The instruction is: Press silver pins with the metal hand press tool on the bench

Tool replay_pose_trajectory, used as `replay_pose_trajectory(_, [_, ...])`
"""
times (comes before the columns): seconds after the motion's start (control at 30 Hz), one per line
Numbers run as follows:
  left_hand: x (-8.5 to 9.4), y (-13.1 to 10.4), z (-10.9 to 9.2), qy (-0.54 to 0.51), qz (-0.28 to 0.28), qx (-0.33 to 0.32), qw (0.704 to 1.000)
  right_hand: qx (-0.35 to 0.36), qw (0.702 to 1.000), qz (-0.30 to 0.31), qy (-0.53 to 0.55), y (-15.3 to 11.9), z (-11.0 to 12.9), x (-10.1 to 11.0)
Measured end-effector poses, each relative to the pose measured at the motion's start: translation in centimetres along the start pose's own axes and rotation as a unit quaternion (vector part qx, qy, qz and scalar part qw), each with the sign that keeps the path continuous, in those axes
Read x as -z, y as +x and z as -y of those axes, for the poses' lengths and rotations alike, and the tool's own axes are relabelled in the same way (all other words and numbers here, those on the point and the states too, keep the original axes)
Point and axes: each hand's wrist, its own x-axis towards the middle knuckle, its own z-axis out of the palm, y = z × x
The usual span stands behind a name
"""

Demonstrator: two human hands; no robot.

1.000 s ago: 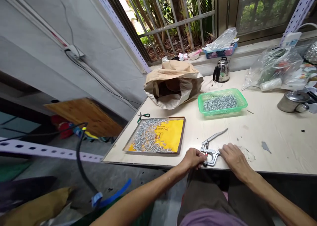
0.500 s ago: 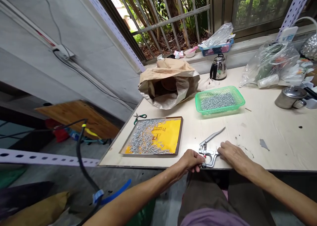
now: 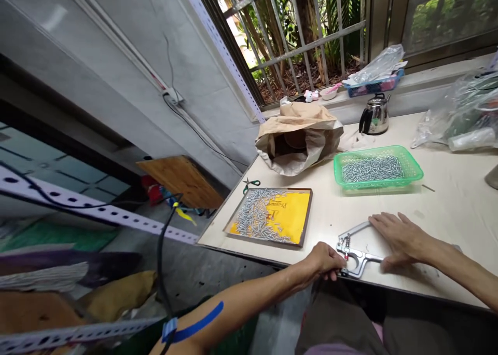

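Note:
A silver hand-press tool with a spring and curved jaw lies near the table's front edge. My left hand is closed at the tool's jaw end; whatever its fingertips pinch is too small to make out. My right hand is spread over the tool's two handles, fingertips on the upper one and thumb by the lower one. Left of them, a shallow tray with a yellow sheet holds many small metal pieces. Behind the tool, a green plastic basket holds more metal pieces.
Green-handled scissors lie behind the tray. A crumpled brown paper bag stands open towards the back. Further right are a steel kettle and clear plastic bags. A black cable hangs left of the table.
The camera view has swung left. My right hand has opened and moved from the lower handle's end to span both handles. My left hand stays at the tool's jaw.

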Motion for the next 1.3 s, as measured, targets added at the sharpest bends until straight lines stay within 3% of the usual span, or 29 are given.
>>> replay_pose_trajectory(0.13, [0.1,0.1,0.2,0.002,-0.006,0.006,1.0,0.008,0.999,-0.03,-0.022,-0.4,0.3,-0.5])
replay_pose_trajectory(0.3, [-0.1,0.2,0.1,0.0,-0.01,0.007,1.0,-0.02,0.997,0.01,-0.072,-0.7,2.1,1.7])
replay_pose_trajectory(0.47, [-0.3,-0.1,-0.2,0.007,-0.026,0.012,1.0,-0.025,0.998,-0.004,-0.062,-1.0,2.8,2.6])
replay_pose_trajectory(0.6, [-0.3,-0.8,-0.1,0.111,-0.058,-0.009,0.992,-0.045,0.998,-0.012,-0.034,-1.0,2.9,1.9])
replay_pose_trajectory(0.67, [-0.5,-1.1,-0.1,0.209,-0.131,-0.096,0.964,-0.055,0.998,-0.016,-0.028,-1.2,3.2,1.7])
replay_pose_trajectory(0.73, [-0.9,-0.9,-0.4,0.302,-0.186,-0.224,0.908,-0.058,0.998,-0.022,-0.025,-1.5,3.7,1.9])
replay_pose_trajectory(0.83, [-1.9,0.4,-1.4,0.408,-0.159,-0.379,0.815,-0.068,0.997,-0.019,-0.022,-2.0,4.6,2.7])
replay_pose_trajectory(0.9, [-2.5,1.7,-2.2,0.451,-0.126,-0.433,0.77,-0.084,0.996,-0.007,-0.015,-2.3,5.0,3.2])
replay_pose_trajectory(1.1, [-3.1,3.5,-3.6,0.536,-0.066,-0.445,0.714,-0.111,0.994,-0.007,0.007,-3.7,4.9,3.4])
replay_pose_trajectory(1.3, [-3.9,3.3,-3.6,0.537,-0.073,-0.412,0.733,-0.072,0.99,-0.115,-0.03,-4.6,4.8,0.7])
